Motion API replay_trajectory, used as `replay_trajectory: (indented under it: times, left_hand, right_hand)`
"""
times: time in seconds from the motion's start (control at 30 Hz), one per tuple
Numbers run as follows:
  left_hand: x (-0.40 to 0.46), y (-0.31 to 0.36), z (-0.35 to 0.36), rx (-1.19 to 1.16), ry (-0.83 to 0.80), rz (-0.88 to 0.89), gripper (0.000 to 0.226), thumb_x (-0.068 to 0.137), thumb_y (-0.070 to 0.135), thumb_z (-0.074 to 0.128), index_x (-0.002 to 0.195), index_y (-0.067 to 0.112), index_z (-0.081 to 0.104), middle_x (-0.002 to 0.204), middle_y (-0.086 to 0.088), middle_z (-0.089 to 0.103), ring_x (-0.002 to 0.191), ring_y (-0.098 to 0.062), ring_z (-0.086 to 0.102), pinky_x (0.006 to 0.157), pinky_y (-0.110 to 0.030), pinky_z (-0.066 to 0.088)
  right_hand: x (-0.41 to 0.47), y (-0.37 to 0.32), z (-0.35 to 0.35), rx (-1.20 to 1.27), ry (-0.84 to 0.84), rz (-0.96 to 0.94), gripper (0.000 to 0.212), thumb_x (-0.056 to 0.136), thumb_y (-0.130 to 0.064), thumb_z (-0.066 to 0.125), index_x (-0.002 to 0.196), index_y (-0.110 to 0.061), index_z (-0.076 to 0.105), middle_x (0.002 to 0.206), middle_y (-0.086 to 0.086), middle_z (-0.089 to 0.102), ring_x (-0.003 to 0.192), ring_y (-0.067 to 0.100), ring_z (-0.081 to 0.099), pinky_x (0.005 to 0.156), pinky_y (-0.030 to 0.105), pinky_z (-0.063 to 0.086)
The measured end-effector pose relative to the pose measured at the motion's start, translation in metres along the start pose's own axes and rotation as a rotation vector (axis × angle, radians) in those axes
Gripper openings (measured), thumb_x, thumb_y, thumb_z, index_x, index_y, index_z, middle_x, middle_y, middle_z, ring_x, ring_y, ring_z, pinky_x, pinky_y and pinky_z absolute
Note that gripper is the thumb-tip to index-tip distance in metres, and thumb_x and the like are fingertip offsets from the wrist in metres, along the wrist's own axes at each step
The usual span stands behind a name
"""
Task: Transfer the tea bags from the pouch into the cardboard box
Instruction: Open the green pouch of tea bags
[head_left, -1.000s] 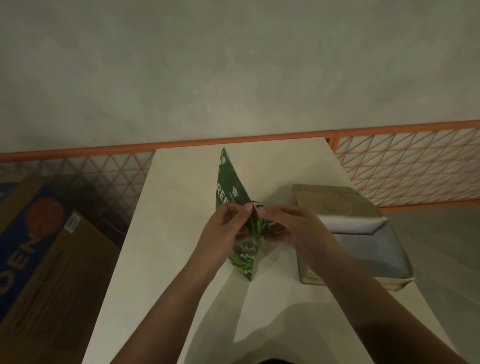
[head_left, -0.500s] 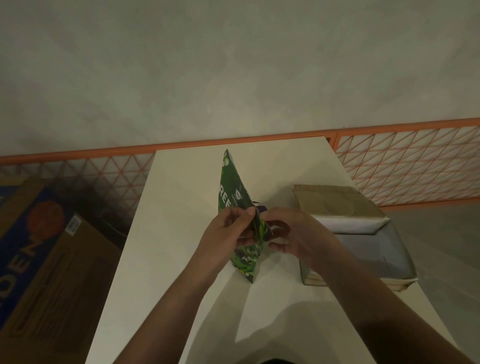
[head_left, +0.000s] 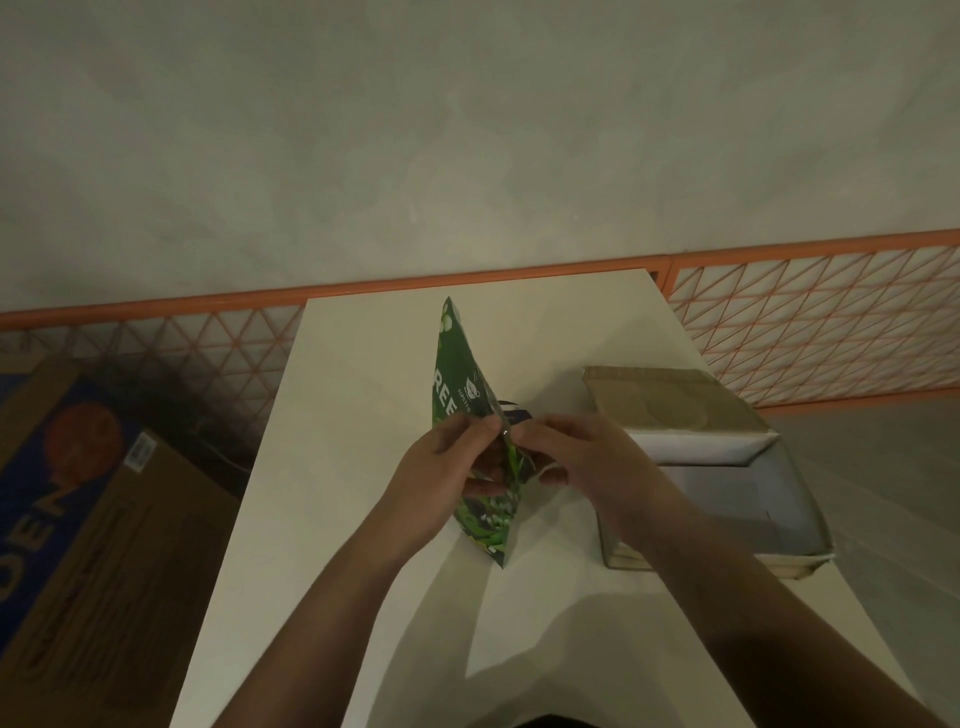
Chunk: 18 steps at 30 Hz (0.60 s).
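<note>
Pouch (head_left: 460, 384), green with white lettering, stands upright on its edge near the middle of the pale table (head_left: 332, 415), its top rim pinched from both sides: the left hand (head_left: 447, 478) grips the left face between thumb and fingers, while the right hand (head_left: 576, 457) nips the right face with its fingertips. Just beside the right hand sits the open cardboard box (head_left: 779, 499), its flap folded back, and a larger printed carton (head_left: 78, 499) lies on the floor left of the table, before an orange mesh fence (head_left: 810, 322).
</note>
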<state>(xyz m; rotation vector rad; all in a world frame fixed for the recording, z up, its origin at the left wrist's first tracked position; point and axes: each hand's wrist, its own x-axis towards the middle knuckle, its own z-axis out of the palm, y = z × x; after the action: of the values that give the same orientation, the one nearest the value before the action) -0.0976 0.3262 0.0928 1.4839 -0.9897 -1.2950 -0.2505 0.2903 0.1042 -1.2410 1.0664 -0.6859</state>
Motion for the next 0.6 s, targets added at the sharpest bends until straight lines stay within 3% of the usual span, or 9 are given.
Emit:
replay_trajectory:
  times: [0.2,0.43,0.6]
  left_hand:
    - [-0.0012,0.0028,-0.0010,0.120,-0.031,0.075,0.027,0.105,0.015,0.047,0.083,0.012,0.064,0.068,0.003,0.068,0.070,-0.014,0.069,0.073,-0.033,0.063]
    - [0.0020,-0.0017,0.0023,0.062,0.001,0.083,0.022,0.102,0.015,0.051,0.090,0.001,0.062,0.074,-0.005,0.066,0.073,-0.015,0.066,0.075,-0.035,0.063]
    - [0.0052,-0.0005,0.0008,0.047,-0.023,0.076,0.023,0.103,0.015,0.051,0.084,0.005,0.060,0.079,-0.011,0.066,0.074,-0.016,0.068,0.070,-0.027,0.060]
  right_hand:
    - [-0.0010,0.0003,0.0047,-0.035,-0.008,-0.038,0.022,0.094,-0.017,0.057,0.080,-0.018,0.073,0.064,-0.009,0.068,0.060,0.000,0.061,0.057,0.010,0.046]
    - [-0.0044,0.0070,0.0081,-0.160,0.143,-0.197,0.014,0.091,-0.022,0.065,0.082,-0.031,0.069,0.071,-0.019,0.071,0.069,-0.001,0.067,0.061,0.013,0.051]
    - [-0.0080,0.0040,0.0007,-0.102,0.104,-0.162,0.011,0.082,-0.023,0.074,0.093,-0.027,0.077,0.077,-0.008,0.076,0.071,0.006,0.071,0.066,0.017,0.055]
